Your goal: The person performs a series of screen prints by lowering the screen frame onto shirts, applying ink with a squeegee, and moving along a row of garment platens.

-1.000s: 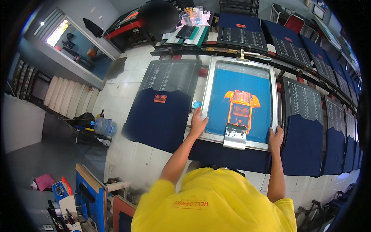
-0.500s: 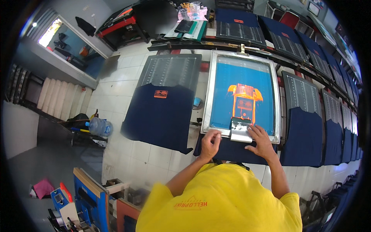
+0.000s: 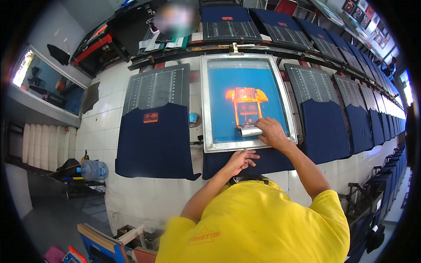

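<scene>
A silk-screen frame (image 3: pixel 206 115) with blue mesh lies over a dark navy T-shirt (image 3: pixel 219 163), whose lower part shows past the near edge. Bright orange ink (image 3: pixel 237 109) outlines a block on the mesh, with smears at its upper corners. My right hand (image 3: pixel 272 133) grips a metal squeegee (image 3: pixel 249 130) by its right end, on the mesh at the lower edge of the ink. Just off the near edge of the frame is my left hand (image 3: pixel 242 161), fingers loosely apart and nothing in them.
To the left a navy T-shirt (image 3: pixel 151 144) with a small orange print lies on a dark board (image 3: pixel 158 87). More shirts on boards (image 3: pixel 326 125) run off to the right. A rail (image 3: pixel 175 56) passes behind the frame. A water jug (image 3: pixel 93 170) stands far left.
My right hand has taken hold of the squeegee and tilted it away from the frame's near edge onto the mesh. My left hand has dropped nearer to me, its fingers loosening. The view has shifted right.
</scene>
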Demonstrator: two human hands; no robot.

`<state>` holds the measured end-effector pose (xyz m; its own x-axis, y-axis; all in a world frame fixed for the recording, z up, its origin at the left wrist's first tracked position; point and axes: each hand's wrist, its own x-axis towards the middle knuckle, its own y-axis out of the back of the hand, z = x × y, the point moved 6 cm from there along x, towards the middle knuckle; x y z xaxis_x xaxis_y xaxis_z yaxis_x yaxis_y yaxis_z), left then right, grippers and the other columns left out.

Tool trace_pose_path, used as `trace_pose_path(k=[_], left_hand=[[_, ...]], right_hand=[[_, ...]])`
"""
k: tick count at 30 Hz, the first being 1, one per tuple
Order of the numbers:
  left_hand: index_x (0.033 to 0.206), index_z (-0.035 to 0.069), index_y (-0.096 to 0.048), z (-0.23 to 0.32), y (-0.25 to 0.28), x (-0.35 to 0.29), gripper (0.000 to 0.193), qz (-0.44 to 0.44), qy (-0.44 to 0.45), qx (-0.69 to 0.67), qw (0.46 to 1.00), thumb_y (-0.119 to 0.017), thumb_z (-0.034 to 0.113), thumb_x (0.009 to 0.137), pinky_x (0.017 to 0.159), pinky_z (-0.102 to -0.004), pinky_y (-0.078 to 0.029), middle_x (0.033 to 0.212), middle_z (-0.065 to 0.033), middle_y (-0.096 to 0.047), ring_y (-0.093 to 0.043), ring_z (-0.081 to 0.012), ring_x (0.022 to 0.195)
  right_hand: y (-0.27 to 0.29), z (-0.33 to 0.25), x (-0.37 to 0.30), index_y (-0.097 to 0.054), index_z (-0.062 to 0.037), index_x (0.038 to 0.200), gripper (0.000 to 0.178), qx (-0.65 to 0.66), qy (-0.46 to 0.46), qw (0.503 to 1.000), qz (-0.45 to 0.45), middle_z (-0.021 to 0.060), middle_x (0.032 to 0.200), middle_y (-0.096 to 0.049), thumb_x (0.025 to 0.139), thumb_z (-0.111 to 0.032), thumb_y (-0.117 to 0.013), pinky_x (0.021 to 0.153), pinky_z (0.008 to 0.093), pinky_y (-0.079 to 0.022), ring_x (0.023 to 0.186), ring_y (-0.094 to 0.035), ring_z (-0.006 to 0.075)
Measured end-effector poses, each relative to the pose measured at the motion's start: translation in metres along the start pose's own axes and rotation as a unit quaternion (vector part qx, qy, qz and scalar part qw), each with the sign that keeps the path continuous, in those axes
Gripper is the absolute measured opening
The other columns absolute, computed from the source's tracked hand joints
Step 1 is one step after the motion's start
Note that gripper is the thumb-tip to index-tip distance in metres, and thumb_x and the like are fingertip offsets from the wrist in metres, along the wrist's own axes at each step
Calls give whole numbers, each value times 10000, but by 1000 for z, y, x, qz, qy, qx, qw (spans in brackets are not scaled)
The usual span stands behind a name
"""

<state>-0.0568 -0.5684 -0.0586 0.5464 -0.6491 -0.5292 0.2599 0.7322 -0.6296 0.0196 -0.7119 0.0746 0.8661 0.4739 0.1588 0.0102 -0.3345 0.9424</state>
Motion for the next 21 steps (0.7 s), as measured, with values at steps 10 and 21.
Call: trace_pose_path(k=[10,21], left_hand=[[1000,-7,-581,-2,-6,-3,388,111,-127,67,984,-379,303,1116,412,-228,-364,725,-55,-595,-530,-103,494],[960,3,-574,-6,-8,-2,366,150,-138,80,976,-373,271,1109,390,-244,-341,668,-54,-578,-505,-117,454]], right_hand=[[25,73,83,-671,-81,1092,367,71,-68,993,59,102,1004,-697,732,-95,-742,862,468,-495,978,-630,343],[-4,97,161,-692,-125,1063,293,33,-24,998,47,99,952,-704,772,-139,-720,817,479,-496,975,-631,338]])
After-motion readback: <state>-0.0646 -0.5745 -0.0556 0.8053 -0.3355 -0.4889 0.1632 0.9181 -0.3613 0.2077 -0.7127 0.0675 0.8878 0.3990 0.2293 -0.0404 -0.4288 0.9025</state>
